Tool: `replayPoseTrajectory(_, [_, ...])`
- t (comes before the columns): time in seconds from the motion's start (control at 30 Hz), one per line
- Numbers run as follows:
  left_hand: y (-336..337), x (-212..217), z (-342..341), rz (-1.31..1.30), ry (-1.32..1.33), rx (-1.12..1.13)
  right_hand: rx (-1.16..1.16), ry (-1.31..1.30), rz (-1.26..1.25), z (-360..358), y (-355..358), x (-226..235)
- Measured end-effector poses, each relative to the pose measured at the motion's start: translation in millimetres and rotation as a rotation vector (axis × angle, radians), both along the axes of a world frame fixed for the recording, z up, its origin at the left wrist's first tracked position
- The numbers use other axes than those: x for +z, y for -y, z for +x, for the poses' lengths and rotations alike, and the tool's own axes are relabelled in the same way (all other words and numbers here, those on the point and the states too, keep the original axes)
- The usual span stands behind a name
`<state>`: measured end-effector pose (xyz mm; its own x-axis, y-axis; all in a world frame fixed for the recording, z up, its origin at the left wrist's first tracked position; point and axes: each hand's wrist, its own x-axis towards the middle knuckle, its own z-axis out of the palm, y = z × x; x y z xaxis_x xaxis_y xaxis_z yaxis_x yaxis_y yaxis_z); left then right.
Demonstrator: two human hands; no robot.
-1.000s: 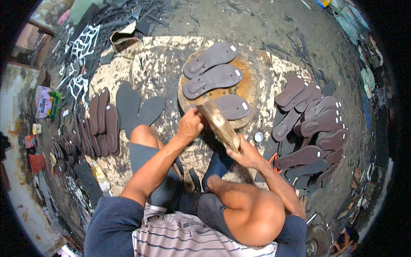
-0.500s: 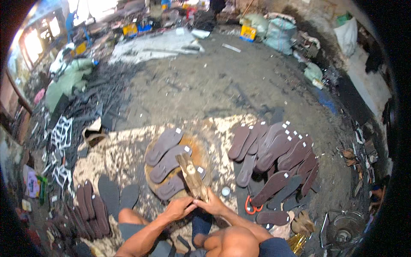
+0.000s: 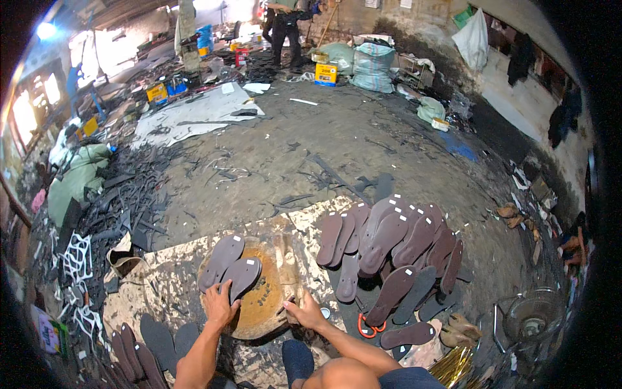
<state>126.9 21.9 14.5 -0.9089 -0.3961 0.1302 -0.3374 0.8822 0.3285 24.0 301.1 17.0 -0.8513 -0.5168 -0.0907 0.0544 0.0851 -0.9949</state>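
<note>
Two dark purple-brown sandal soles with small white stickers lie on a round wooden block [image 3: 256, 318]. My left hand [image 3: 220, 306] grips the lower end of the nearer sole [image 3: 245, 275], thumb and fingers at its edge. The other sole [image 3: 222, 258] lies just beyond it. Small dark bits [image 3: 264, 292] are scattered on the block's bare top. My right hand [image 3: 307, 314] is at the block's right edge, fingers closed around something small and dark that I cannot make out. A worn piece of wood [image 3: 285, 256] lies along the block's right side.
Many brown soles [image 3: 395, 240] are heaped to the right, near orange-handled scissors [image 3: 371, 326]. More soles [image 3: 139, 350] lie at lower left. A fan [image 3: 532, 318] stands at far right. Black scraps [image 3: 129, 194] cover the left floor. A person [image 3: 288, 32] stands at the back.
Both hands have left the piece of wood, which now lies at the block's right. My left hand has moved onto a sole. Fewer soles are on the block. The view has tilted up.
</note>
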Motion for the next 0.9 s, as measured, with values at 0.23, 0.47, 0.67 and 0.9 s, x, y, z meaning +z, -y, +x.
replayPoseTrajectory(0.23, [39.1,13.6,-44.9,0.041,-0.139,0.041,-0.115,-0.005,-0.042,-10.4,17.8,-21.9])
replayPoseTrajectory(0.47, [48.4,23.5,-79.0,0.601,-0.099,0.023,-0.243,0.029,0.059,-10.8,17.3,-38.3])
replayPoseTrajectory(0.67, [-124.4,180.4,-170.5,1.094,-0.066,-0.463,-0.218,-0.236,0.188,-20.7,6.2,-49.4])
replayPoseTrajectory(0.9, [-26.6,102.5,-76.1,1.017,-0.163,-0.163,-0.041,0.016,0.52,-25.2,21.1,-42.6])
